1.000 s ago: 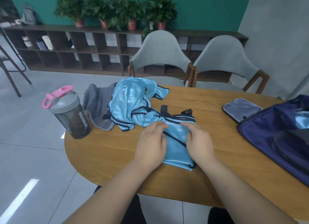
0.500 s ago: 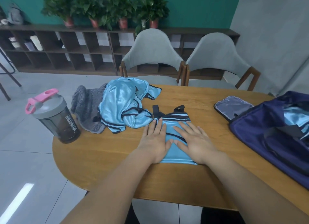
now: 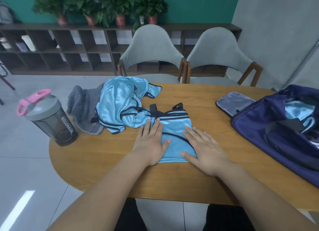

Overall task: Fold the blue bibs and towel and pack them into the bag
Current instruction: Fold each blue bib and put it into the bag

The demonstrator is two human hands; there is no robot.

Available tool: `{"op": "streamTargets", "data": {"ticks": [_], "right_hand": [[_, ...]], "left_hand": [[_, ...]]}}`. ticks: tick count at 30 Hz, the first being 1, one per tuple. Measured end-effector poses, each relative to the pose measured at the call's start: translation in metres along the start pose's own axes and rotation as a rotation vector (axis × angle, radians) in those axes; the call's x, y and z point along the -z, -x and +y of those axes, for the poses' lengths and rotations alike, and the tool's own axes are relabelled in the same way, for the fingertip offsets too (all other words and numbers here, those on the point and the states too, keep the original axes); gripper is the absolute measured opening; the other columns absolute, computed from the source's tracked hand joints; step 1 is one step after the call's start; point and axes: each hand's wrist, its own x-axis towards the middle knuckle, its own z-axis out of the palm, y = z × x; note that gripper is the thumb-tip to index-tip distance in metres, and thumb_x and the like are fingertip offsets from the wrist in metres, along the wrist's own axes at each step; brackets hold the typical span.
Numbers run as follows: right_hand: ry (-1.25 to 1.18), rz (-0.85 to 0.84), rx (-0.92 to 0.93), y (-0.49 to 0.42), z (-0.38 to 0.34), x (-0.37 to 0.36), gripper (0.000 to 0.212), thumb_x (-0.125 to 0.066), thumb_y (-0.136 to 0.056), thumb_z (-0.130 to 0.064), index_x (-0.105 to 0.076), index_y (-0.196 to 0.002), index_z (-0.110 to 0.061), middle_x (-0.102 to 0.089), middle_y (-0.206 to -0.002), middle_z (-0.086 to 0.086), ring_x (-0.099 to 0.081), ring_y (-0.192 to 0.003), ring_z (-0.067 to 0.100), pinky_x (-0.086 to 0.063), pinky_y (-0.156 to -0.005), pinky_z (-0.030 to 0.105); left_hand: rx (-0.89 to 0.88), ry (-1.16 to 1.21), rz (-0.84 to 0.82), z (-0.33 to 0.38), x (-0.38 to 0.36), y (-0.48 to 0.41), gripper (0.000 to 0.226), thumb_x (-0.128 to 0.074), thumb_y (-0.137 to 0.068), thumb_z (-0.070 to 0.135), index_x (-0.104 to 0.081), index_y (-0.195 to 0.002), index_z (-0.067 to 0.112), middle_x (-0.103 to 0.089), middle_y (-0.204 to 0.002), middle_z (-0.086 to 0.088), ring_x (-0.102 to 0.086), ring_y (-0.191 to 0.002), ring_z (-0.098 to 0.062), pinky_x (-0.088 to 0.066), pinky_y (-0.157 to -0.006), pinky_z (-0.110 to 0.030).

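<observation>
A folded light-blue bib (image 3: pixel 174 132) with dark trim lies flat on the wooden table (image 3: pixel 107 153) in front of me. My left hand (image 3: pixel 150 142) presses flat on its left edge, fingers straight. Flat on the bib's right edge lies my right hand (image 3: pixel 202 149), fingers spread. A crumpled heap of blue bibs (image 3: pixel 120 104) lies behind and to the left, overlapping a grey towel (image 3: pixel 82 108). The navy bag (image 3: pixel 276 127) stands open at the right, with blue fabric (image 3: pixel 298 111) showing inside.
A dark shaker bottle (image 3: pixel 50 118) with a pink lid loop stands near the table's left edge. A grey mesh pouch (image 3: pixel 233 101) lies beside the bag. Two grey chairs (image 3: pixel 151 47) stand behind the table, a shelf with potted plants beyond.
My hands went from curled over the bib to flat on it, then slid apart towards its left and right edges. The view shifted slightly.
</observation>
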Motion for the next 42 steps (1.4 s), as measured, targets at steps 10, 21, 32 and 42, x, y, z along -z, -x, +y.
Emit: {"op": "streamTargets", "data": {"ticks": [10, 21, 32, 42], "right_hand": [[-0.003, 0.011, 0.009, -0.001, 0.002, -0.002, 0.086, -0.008, -0.097, -0.083, 0.0, -0.168, -0.035, 0.011, -0.173, -0.019, 0.022, -0.157, 0.004, -0.004, -0.132, 0.042], [-0.255, 0.274, 0.173, 0.011, 0.007, -0.006, 0.067, -0.065, -0.081, -0.084, -0.061, -0.135, -0.043, -0.04, -0.156, -0.022, -0.032, -0.15, 0.007, -0.041, -0.116, 0.045], [-0.365, 0.475, 0.086, 0.014, 0.011, -0.013, 0.022, -0.067, -0.097, -0.053, -0.078, -0.098, -0.035, -0.065, -0.12, -0.026, -0.063, -0.11, 0.002, -0.056, -0.088, 0.04], [-0.315, 0.483, 0.011, 0.014, 0.01, -0.007, 0.032, -0.082, -0.089, -0.03, -0.071, -0.119, -0.032, -0.07, -0.112, -0.018, -0.066, -0.103, 0.008, -0.057, -0.088, 0.037]], "left_hand": [[-0.358, 0.123, 0.273, -0.007, -0.007, 0.029, 0.058, -0.032, -0.114, 0.046, -0.025, -0.167, 0.025, -0.017, -0.174, 0.01, -0.003, -0.161, -0.007, -0.005, -0.132, -0.037], [-0.41, 0.219, 0.426, -0.01, -0.01, 0.036, 0.044, -0.051, -0.108, 0.05, -0.061, -0.143, 0.026, -0.054, -0.151, 0.015, -0.037, -0.149, -0.009, -0.032, -0.123, -0.039], [-0.424, 0.228, 0.469, -0.011, -0.01, 0.039, 0.029, -0.074, -0.092, 0.04, -0.074, -0.119, 0.029, -0.07, -0.119, 0.018, -0.062, -0.118, -0.005, -0.048, -0.101, -0.037], [-0.186, 0.588, 0.577, -0.016, -0.004, 0.041, 0.016, -0.075, -0.098, 0.034, -0.078, -0.111, 0.026, -0.075, -0.099, 0.018, -0.07, -0.091, -0.004, -0.057, -0.081, -0.034]]}}
